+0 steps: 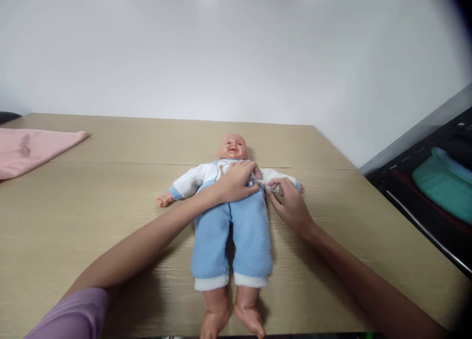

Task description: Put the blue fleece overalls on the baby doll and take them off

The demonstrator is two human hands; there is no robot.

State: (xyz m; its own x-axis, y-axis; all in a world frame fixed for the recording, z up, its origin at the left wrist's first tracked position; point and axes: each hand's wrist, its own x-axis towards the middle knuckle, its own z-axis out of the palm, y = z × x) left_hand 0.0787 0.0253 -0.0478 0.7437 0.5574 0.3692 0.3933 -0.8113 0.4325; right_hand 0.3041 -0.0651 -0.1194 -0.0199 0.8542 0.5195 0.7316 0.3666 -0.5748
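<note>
A baby doll (233,145) lies face up on the table, arms spread, its bare feet towards me. It wears a white top (193,179) with blue trim and fluffy blue trousers (252,240) with white cuffs. My left hand (239,182) lies across the doll's chest, fingers curved over it, with a gap between thumb and fingers. At the doll's side, near the armpit on the right, my right hand (291,204) pinches white fabric of the top between thumb and fingers. My fingers partly hide the chest and waist.
The wooden table (110,201) has a seam across it and meets a pale wall (184,59). Pink cloth (33,150) lies at the far left. On the right, beyond the table edge, a black rack (409,182) holds a green item (442,184).
</note>
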